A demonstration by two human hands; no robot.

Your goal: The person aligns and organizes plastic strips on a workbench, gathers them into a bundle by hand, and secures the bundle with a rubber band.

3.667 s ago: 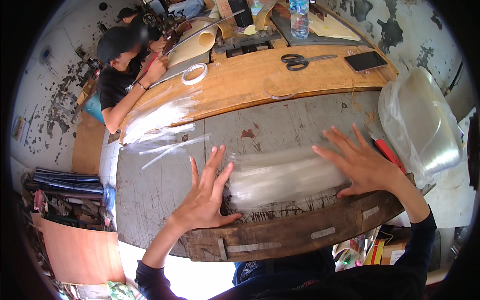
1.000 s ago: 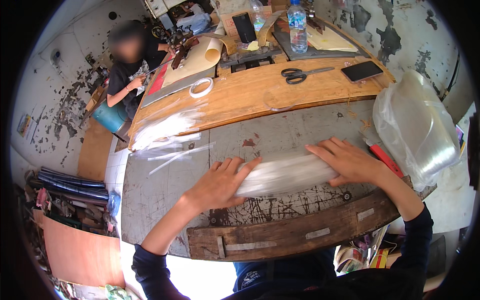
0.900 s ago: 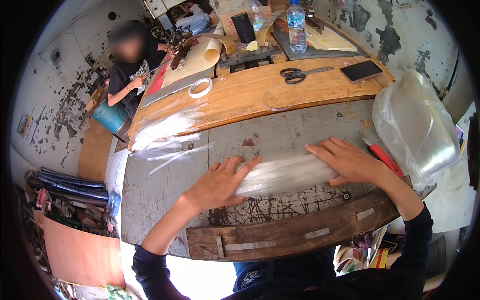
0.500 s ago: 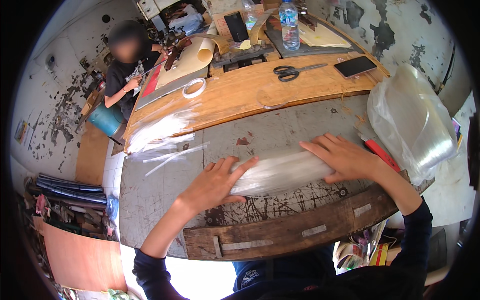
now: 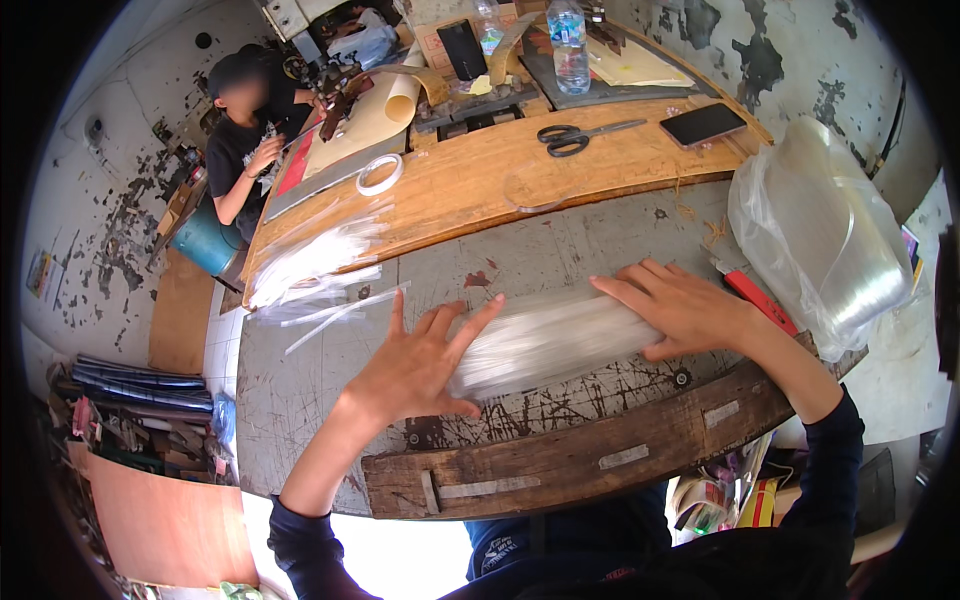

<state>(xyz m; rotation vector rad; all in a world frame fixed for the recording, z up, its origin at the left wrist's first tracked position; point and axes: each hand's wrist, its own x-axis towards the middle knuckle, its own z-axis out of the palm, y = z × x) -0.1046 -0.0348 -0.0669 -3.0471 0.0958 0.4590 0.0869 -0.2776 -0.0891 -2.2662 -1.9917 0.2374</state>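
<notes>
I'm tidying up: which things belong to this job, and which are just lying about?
Likely the job:
clear plastic strips, between left hand and right hand
perhaps loose strips at left

Lying about, it seems:
smartphone
water bottle
black-handled scissors
red utility knife
white tape roll

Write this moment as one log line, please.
left hand: at left end of clear strips; right hand: at right end; strips: bundled on grey table; nearby: red cutter
</notes>
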